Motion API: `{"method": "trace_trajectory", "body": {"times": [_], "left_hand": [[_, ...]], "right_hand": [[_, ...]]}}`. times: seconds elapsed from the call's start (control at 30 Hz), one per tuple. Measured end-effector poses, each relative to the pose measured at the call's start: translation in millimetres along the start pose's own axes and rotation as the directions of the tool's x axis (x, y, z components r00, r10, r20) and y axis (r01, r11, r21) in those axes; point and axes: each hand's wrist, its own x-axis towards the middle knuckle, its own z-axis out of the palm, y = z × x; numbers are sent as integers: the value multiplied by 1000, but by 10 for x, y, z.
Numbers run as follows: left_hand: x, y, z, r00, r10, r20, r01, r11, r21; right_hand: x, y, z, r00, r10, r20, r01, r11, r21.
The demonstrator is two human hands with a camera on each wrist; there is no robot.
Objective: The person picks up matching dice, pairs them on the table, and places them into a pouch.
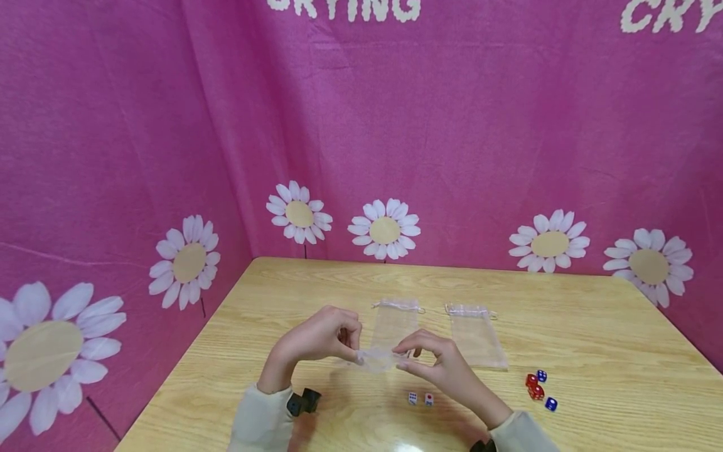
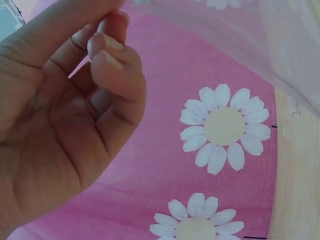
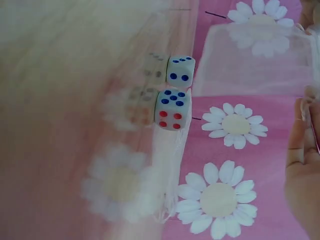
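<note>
Above the table, a sheer white pouch (image 1: pixel 377 360) is stretched between both hands. My left hand (image 1: pixel 324 339) pinches its left side between thumb and fingertips, and my right hand (image 1: pixel 437 364) pinches the right side. In the left wrist view, thin see-through fabric (image 2: pixel 225 35) spreads away from the fingertips; their contact point is cut off at the top. Across the right wrist view the pouch (image 3: pixel 255 65) hangs as a pale panel. Below the hands lie two white dice, one die (image 1: pixel 413 398) showing several blue dots and another die (image 1: pixel 429 399) a red one.
Two more sheer drawstring pouches lie flat behind the hands, a left pouch (image 1: pixel 395 320) and a right pouch (image 1: pixel 477 339). To the right sit red dice (image 1: pixel 536 392) and blue dice (image 1: pixel 551 403). A pink flowered cloth (image 1: pixel 395 125) hangs behind the wooden table (image 1: pixel 593 326).
</note>
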Motion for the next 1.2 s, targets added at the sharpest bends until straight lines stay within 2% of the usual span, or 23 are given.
{"method": "trace_trajectory", "body": {"times": [0.13, 0.3, 0.37, 0.53, 0.67, 0.77, 0.87, 0.97, 1.2], "left_hand": [[-6, -16, -14, 1000, -6, 8, 6, 1000, -1], [2, -28, -12, 1000, -11, 13, 12, 1000, -6], [5, -27, -8, 1000, -5, 15, 5, 1000, -4], [6, -14, -5, 1000, 13, 24, -13, 1000, 9], [1, -14, -5, 1000, 13, 24, -13, 1000, 21], [4, -18, -1, 1000, 13, 22, -14, 999, 29], [9, -20, 5, 1000, 15, 20, -16, 999, 33], [11, -16, 9, 1000, 12, 17, -12, 999, 35], [17, -1, 6, 1000, 6, 14, -6, 1000, 23]], "right_hand": [[-37, 35, -50, 994, 100, 38, -100, 995, -5], [-99, 56, -158, 987, 150, 57, -149, 989, -17], [-136, 60, -212, 979, 194, 60, -193, 981, -25], [-209, 107, -327, 961, 270, 52, -263, 958, -111], [-226, 160, -367, 968, 237, 80, -220, 960, -174], [-231, 179, -371, 972, 191, 137, -163, 968, -191], [-237, 172, -366, 966, 159, 204, -114, 970, -216], [-246, 148, -358, 946, 164, 279, -95, 965, -243], [-254, 80, -344, 875, 233, 424, -100, 945, -312]]}}
